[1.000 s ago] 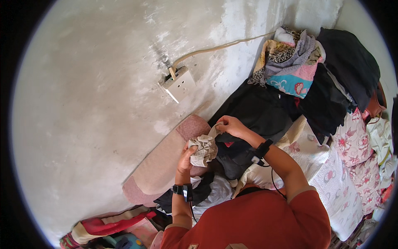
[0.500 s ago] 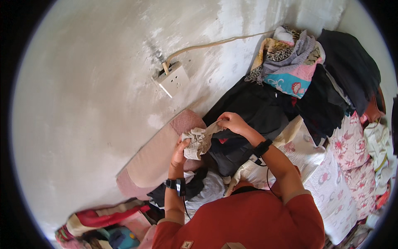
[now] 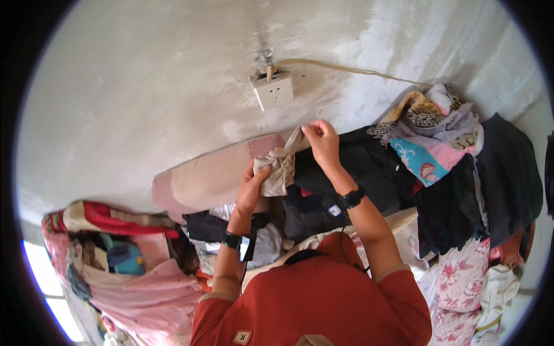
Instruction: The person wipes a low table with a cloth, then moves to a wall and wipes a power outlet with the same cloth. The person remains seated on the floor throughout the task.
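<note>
A crumpled beige cloth (image 3: 279, 173) hangs between my two hands, in front of the sofa-like padded bolster and dark clothes. My left hand (image 3: 249, 187) grips its bunched lower part, with the thumb lying across the front. Higher up and to the right, my right hand (image 3: 324, 147) pinches a narrow end of the cloth between thumb and fingers, drawing it into a slanting strip. Folds hide what kind of piece it is. Black bands circle both wrists.
Behind the hands lies a beige and pink bolster (image 3: 210, 173) along the wall. Black clothes (image 3: 360, 164) and a patterned textile pile (image 3: 433, 138) are at the right. A pink cloth (image 3: 141, 294) drapes at the left. The wall holds a socket (image 3: 273, 92) with a cable.
The whole view has turned, bringing more of the left-hand pile into sight. My right hand has risen relative to my left, and the pinched end of the cloth now slants more steeply upward.
</note>
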A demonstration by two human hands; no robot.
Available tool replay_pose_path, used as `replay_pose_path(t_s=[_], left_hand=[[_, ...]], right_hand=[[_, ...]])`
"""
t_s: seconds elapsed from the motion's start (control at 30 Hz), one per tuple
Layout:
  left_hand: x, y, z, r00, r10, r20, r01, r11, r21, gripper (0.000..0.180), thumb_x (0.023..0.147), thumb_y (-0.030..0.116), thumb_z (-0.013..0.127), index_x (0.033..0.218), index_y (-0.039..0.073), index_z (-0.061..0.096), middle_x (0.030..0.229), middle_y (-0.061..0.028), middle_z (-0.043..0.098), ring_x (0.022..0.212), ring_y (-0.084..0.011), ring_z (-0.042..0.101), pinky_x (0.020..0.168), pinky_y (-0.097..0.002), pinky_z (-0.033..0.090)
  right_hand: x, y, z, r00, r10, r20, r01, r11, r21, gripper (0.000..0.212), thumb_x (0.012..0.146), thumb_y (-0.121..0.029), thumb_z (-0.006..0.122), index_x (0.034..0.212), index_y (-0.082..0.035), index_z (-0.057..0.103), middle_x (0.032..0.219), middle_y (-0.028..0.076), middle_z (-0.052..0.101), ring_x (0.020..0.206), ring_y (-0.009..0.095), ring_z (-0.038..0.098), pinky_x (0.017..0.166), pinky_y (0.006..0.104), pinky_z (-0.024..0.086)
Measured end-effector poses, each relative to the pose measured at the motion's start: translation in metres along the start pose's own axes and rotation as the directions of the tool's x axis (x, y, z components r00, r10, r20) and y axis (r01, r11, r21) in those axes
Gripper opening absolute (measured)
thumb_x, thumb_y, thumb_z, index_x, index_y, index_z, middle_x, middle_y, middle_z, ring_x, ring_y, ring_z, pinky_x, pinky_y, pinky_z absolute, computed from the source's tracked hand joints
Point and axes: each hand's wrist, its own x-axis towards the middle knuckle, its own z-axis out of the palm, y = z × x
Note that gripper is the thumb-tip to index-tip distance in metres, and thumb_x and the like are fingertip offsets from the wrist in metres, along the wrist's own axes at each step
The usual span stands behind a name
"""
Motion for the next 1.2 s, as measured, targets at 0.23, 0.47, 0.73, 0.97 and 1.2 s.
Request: replay_pose_path(t_s=[0.23, 0.47, 0.73, 0.97, 1.2], left_hand=[[-0.002, 0.022, 0.068, 0.963, 0.222, -0.153, -0.207, 0.972, 0.108, 0.037, 0.097, 0.018, 0.066, 0.13, 0.003, 0.056, 0.117, -0.004, 0.065, 0.104, -0.0114, 0.061, 0.091, -0.0268, 0.049], [0.019, 0.031, 0.123, 0.893, 0.361, -0.267, -0.34, 0.932, 0.122, 0.036, 0.096, 0.014, 0.068, 0.128, 0.002, 0.056, 0.116, -0.0043, 0.065, 0.103, -0.011, 0.061, 0.089, -0.0264, 0.05], [0.032, 0.021, 0.142, 0.858, 0.361, -0.364, -0.351, 0.931, 0.097, 0.036, 0.096, 0.014, 0.067, 0.127, 0.0, 0.055, 0.114, -0.0053, 0.065, 0.101, -0.0112, 0.061, 0.087, -0.0265, 0.051], [0.031, 0.03, 0.14, 0.861, 0.347, -0.372, -0.326, 0.938, 0.122, 0.04, 0.095, 0.016, 0.068, 0.128, -0.002, 0.054, 0.114, -0.0063, 0.065, 0.101, -0.0118, 0.061, 0.085, -0.0262, 0.051], [0.031, 0.028, 0.126, 0.886, 0.339, -0.317, -0.307, 0.94, 0.147, 0.043, 0.094, 0.019, 0.071, 0.127, -0.003, 0.056, 0.111, -0.008, 0.067, 0.098, -0.012, 0.063, 0.084, -0.0258, 0.051]], right_hand=[[0.054, -0.044, 0.012, 0.988, -0.151, -0.017, 0.15, 0.951, 0.27, 0.013, 0.092, -0.011, 0.073, 0.097, -0.002, 0.065, 0.086, 0.001, 0.062, 0.076, 0.008, 0.057, 0.069, 0.0239, 0.049], [0.093, -0.084, 0.021, 0.969, -0.24, -0.061, 0.248, 0.93, 0.271, 0.014, 0.089, -0.012, 0.076, 0.096, -0.004, 0.067, 0.084, 0.0, 0.059, 0.072, 0.009, 0.054, 0.067, 0.0246, 0.048], [0.098, -0.09, 0.031, 0.959, -0.28, -0.045, 0.28, 0.911, 0.304, 0.014, 0.085, -0.007, 0.076, 0.092, -0.004, 0.064, 0.08, 0.001, 0.055, 0.068, 0.011, 0.051, 0.063, 0.0279, 0.046], [0.099, -0.093, 0.028, 0.865, -0.5, -0.041, 0.501, 0.856, 0.13, 0.011, 0.086, -0.004, 0.073, 0.092, -0.005, 0.064, 0.085, 0.006, 0.056, 0.067, 0.018, 0.058, 0.062, 0.0328, 0.05], [0.096, -0.086, 0.025, 0.793, -0.608, 0.032, 0.609, 0.79, -0.064, 0.008, 0.088, -0.01, 0.072, 0.093, -0.006, 0.068, 0.092, 0.009, 0.056, 0.069, 0.023, 0.064, 0.063, 0.0361, 0.053]])
